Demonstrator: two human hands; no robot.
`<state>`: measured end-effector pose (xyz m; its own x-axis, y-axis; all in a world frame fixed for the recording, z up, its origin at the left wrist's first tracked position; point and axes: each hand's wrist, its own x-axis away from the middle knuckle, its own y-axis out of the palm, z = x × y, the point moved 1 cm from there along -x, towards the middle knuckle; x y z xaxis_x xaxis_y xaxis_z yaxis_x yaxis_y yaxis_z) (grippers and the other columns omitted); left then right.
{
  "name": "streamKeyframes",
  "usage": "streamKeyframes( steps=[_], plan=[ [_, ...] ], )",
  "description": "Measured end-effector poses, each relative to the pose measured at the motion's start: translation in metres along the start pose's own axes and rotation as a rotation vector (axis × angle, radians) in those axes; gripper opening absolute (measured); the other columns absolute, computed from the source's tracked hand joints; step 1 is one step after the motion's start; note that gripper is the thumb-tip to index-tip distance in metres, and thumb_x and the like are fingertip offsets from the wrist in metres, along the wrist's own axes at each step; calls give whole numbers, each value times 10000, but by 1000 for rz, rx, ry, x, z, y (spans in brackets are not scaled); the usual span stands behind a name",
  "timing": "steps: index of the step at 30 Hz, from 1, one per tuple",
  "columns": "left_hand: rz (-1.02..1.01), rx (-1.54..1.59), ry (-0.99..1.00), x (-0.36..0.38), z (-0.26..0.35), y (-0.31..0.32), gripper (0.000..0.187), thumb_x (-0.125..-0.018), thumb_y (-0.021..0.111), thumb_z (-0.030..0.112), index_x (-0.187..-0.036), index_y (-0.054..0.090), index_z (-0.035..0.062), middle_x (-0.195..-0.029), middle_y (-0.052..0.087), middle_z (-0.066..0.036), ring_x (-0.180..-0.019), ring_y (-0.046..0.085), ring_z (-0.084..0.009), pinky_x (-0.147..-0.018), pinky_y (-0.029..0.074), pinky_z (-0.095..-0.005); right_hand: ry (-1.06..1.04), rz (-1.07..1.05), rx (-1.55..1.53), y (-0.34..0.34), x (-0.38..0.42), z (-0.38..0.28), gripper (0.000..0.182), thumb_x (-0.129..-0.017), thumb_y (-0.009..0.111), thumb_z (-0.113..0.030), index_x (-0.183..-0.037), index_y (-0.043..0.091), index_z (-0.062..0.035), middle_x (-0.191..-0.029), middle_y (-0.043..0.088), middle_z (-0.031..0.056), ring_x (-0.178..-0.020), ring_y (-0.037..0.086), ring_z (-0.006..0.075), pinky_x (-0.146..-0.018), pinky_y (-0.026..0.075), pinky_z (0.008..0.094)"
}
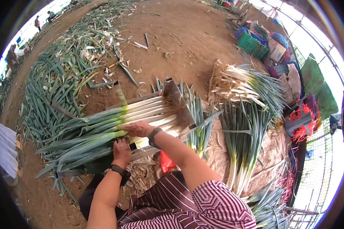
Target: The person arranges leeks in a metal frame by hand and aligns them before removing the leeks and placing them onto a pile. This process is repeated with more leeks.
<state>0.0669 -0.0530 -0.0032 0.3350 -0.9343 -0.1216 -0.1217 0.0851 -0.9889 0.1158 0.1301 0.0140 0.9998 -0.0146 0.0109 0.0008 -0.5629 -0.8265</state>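
A row of long leeks (103,126) lies side by side in a metal trough frame (179,103), white stalks toward the right, green leaves fanning out left. My left hand (121,150) rests on the leeks at the near edge of the frame, fingers pressed down on the green part. My right hand (139,128) lies flat on the white stalks in the middle of the row. Both wrists carry dark bands. Whether either hand grips a single leek is unclear.
Bundles of trimmed leeks (242,86) lie on sacking to the right, more (242,152) below them. Cut green leaves (65,68) cover the dirt floor at left. A green crate (252,45) and bags stand at the back right. People work far off at the upper left.
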Motion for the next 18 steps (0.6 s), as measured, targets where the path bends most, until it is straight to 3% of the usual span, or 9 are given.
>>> streamKeyframes(
  steps=[5, 6, 7, 8, 10, 11, 12, 15, 18],
  plan=[
    [158, 116, 65, 2, -1, -6, 259, -809, 530, 114, -1052, 614, 74, -884, 574, -76, -894, 565, -234, -774, 437, -390, -19, 66, -141, 39, 4, 27, 489, -885, 576, -481, -1323, 561, -263, -1143, 662, 118, -1031, 631, 311, -861, 498, 422],
    [221, 111, 82, 2, -1, -14, 174, -806, 544, 112, -963, 615, 89, -832, 560, -73, -860, 570, -233, -715, 444, -381, 88, -52, -84, 16, 9, 6, 486, -894, 574, -482, -1328, 559, -265, -1139, 663, 118, -1034, 632, 305, -861, 499, 422],
    [255, 120, 95, 4, -4, -10, 181, -802, 544, 100, -968, 610, 71, -854, 555, -80, -864, 572, -247, -700, 446, -386, 18, -8, -134, 24, 6, 13, 487, -906, 585, -425, -1349, 540, -228, -1046, 668, 182, -984, 638, 334, -836, 496, 423],
    [324, 63, 84, 6, -1, -13, 183, -803, 542, 91, -969, 607, 53, -910, 562, -106, -863, 572, -262, -732, 456, -390, 22, -32, -112, 20, 7, 11, 488, -918, 566, -420, -1365, 523, -227, -1074, 658, 188, -1004, 630, 343, -854, 487, 434],
    [281, 70, 50, 7, -1, -13, 238, -852, 540, 83, -1068, 639, 66, -1125, 567, -88, -1061, 565, -258, -904, 454, -366, 8, -66, -67, 22, 6, 12, 484, -935, 543, -398, -1357, 518, -162, -1158, 635, 183, -1072, 606, 346, -907, 470, 435],
    [196, 60, 35, 8, 0, -16, 254, -856, 550, 101, -1097, 623, 66, -1145, 559, -94, -1118, 536, -265, -957, 422, -388, 65, -129, -70, 24, 4, 14, 522, -933, 477, -516, -1370, 509, -231, -1252, 616, 139, -1165, 576, 303, -980, 438, 411],
    [116, 57, 21, 7, 1, -18, 275, -860, 561, 118, -1127, 607, 66, -1165, 552, -99, -1175, 507, -271, -1011, 391, -410, 44, -135, -42, 30, 0, 21, 532, -933, 473, -519, -1376, 499, -224, -1252, 616, 138, -1163, 575, 310, -975, 442, 416],
    [275, -195, 31, 2, 2, -35, 451, -824, 650, 233, -1227, 539, 63, -1201, 538, -117, -1223, 462, -288, -1080, 306, -481, 50, -176, -47, 21, 1, 12, 529, -940, 456, -521, -1372, 503, -220, -1244, 622, 133, -1152, 580, 318, -968, 444, 423],
    [-3, -165, -85, -12, -15, -47, 678, -742, 741, 345, -1294, 473, 57, -1227, 531, -139, -1224, 463, -298, -1105, 256, -531, 109, -245, -64, 11, 9, 2, 527, -946, 441, -529, -1367, 509, -219, -1236, 627, 137, -1143, 583, 325, -962, 446, 429]
  ],
)
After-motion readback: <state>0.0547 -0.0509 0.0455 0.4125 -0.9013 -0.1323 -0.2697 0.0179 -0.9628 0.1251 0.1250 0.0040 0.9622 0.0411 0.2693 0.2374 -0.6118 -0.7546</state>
